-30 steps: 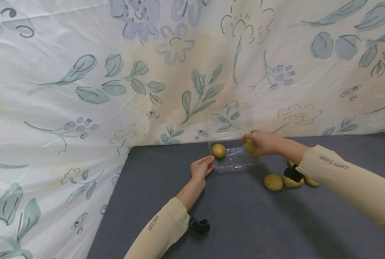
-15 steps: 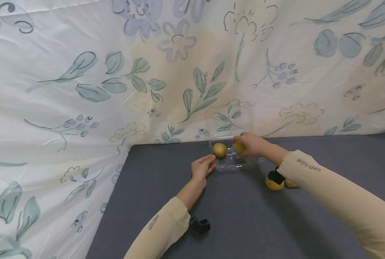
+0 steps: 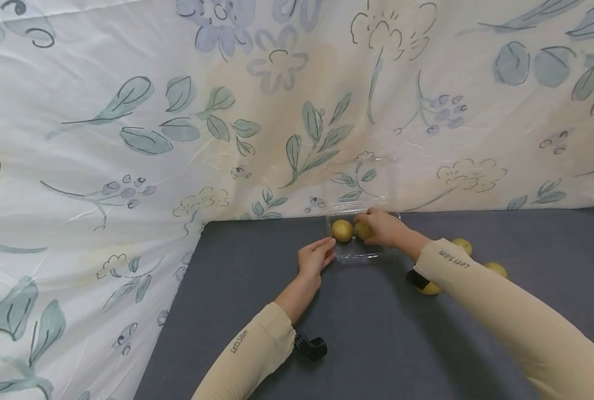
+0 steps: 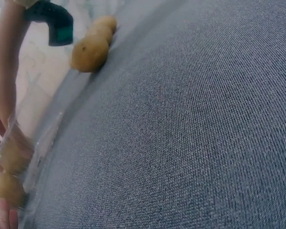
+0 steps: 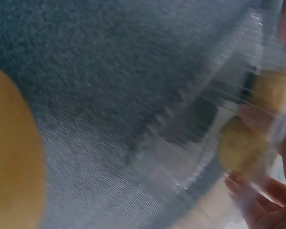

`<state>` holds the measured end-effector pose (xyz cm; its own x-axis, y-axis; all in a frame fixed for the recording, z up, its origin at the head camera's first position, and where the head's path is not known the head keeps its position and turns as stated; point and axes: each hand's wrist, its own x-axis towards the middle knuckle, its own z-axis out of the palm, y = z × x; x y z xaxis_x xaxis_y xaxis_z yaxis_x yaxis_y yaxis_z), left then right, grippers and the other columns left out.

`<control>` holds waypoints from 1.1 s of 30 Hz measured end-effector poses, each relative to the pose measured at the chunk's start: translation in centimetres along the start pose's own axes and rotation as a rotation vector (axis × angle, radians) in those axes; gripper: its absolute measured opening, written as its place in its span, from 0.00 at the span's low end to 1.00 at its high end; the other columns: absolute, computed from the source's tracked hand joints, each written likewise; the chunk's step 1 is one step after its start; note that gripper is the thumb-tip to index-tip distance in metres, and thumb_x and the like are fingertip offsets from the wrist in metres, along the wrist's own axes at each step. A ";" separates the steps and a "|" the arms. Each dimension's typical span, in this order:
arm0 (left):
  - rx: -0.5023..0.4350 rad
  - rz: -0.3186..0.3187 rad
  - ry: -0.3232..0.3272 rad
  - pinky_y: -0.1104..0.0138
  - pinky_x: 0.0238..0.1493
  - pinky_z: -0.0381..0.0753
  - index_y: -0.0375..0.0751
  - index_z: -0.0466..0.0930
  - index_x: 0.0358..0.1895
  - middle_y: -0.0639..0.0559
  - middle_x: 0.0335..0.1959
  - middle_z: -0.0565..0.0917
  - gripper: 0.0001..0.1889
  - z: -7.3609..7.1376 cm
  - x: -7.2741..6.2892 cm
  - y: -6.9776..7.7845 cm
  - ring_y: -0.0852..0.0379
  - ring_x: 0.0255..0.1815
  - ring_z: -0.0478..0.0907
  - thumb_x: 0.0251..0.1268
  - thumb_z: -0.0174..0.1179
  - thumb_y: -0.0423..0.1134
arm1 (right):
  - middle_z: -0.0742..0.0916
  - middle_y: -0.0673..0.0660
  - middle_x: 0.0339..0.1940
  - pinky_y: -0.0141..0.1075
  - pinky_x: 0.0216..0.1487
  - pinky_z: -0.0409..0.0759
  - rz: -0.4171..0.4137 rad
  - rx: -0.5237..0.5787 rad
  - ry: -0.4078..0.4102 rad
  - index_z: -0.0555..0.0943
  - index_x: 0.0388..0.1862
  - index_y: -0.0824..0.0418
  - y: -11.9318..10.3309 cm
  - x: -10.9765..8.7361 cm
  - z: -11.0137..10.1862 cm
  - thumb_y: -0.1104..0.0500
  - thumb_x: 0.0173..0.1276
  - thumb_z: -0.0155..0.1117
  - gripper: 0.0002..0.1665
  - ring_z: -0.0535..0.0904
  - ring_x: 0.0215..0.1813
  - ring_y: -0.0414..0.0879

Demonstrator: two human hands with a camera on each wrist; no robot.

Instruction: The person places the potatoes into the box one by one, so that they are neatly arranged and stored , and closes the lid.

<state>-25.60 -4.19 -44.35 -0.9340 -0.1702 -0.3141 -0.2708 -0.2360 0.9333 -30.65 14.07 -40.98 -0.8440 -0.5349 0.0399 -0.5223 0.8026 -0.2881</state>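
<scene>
A clear plastic container (image 3: 362, 258) with its lid (image 3: 362, 180) raised stands at the table's back edge. One potato (image 3: 342, 230) lies in its left end. My left hand (image 3: 314, 259) holds the container's front left corner, its fingertips (image 4: 3, 217) close to that potato. Inside the container, my right hand (image 3: 384, 229) grips a second potato (image 5: 242, 145) between thumb and fingers, right beside the first. The palm side of the left hand is hidden in the head view.
More potatoes (image 3: 462, 245) lie on the grey table (image 3: 367, 333) to the right, partly behind the right sleeve and the black wrist mount (image 3: 418, 279). Another black mount (image 3: 310, 347) sits under the left forearm. A floral curtain (image 3: 276, 139) hangs behind.
My right hand has moved left inside the container with its potato, bringing it beside the first one. The left hand stays at the corner.
</scene>
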 end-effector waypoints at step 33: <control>-0.042 0.018 -0.012 0.63 0.44 0.82 0.28 0.81 0.44 0.47 0.36 0.83 0.13 0.0 -0.1 -0.1 0.51 0.40 0.80 0.55 0.64 0.30 | 0.84 0.62 0.39 0.47 0.35 0.79 0.094 0.031 0.134 0.81 0.45 0.65 -1.1 -1.3 -1.3 0.51 0.61 0.63 0.20 0.80 0.37 0.53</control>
<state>-25.45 -4.15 -44.39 -0.9415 -0.1634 -0.2948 -0.2440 -0.2730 0.9306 -29.08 14.23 -39.42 -0.8988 -0.4161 0.1377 -0.4379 0.8381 -0.3255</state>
